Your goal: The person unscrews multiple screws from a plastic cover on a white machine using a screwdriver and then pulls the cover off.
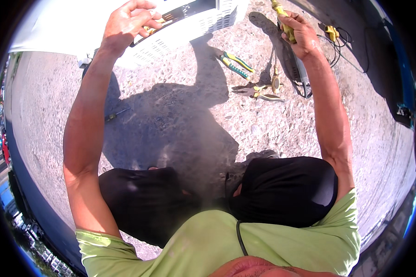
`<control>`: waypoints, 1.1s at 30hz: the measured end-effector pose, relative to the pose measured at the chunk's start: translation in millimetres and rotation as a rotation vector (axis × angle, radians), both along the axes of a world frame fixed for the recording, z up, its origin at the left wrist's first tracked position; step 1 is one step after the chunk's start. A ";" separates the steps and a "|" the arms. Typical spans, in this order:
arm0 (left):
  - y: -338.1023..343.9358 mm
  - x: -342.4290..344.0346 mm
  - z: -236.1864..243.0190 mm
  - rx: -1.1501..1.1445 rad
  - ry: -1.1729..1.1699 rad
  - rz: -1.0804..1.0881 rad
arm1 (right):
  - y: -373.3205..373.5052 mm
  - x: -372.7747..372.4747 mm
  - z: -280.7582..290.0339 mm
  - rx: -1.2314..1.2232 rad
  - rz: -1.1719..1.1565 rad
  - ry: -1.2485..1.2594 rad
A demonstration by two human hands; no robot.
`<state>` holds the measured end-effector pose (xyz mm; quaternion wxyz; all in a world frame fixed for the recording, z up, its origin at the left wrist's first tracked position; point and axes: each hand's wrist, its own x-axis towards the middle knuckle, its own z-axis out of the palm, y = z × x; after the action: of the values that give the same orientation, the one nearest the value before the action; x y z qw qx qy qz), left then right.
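At the top, my left hand [131, 25] has its fingers apart and slightly bent, over a small yellow item [150, 30] at a white perforated plastic piece [203, 23], partly hidden by the fingers. My right hand [299, 34] grips a yellow tool [279, 10] at upper right. Below it on the rough concrete lie green-and-yellow pliers [235, 64], a screwdriver with a tan handle [275, 81] and black-and-yellow pliers [266, 93]. A long grey-and-black corded object [300, 71] lies partly behind my right wrist.
A yellow corded object [332, 33] with dark cable is at upper right, near a dark blue structure [404, 92] along the right rim. A large white panel [55, 27] fills the upper left. Another screwdriver [118, 113] lies beside my left forearm. My knees are below.
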<state>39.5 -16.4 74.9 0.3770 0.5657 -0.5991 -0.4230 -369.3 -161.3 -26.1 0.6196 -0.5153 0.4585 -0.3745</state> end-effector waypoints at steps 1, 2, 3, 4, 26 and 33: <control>-0.8 -0.3 -0.5 -0.001 -0.030 0.008 | -0.3 -2.2 -2.9 -0.030 -0.049 0.008; -0.1 -5.9 0.6 -0.009 -0.079 0.014 | 2.0 0.7 -2.6 -0.060 -0.096 0.017; 1.0 -11.6 1.3 -0.019 -0.127 0.020 | 4.5 4.3 -2.7 -0.090 -0.144 0.026; 2.3 -17.4 1.8 -0.028 -0.174 0.026 | 7.1 8.0 -2.7 -0.121 -0.192 0.036; -19.6 -34.2 14.6 -0.017 -0.079 0.092 | -32.9 -37.8 -33.2 0.186 -0.101 -0.007; 27.1 -14.1 8.3 0.041 -0.055 0.196 | -45.6 -21.3 -54.5 0.252 -0.044 -0.036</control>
<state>25.4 10.7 83.2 0.3881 0.6406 -0.5423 -0.3807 -390.7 -206.9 -80.6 0.6793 -0.4165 0.5018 -0.3365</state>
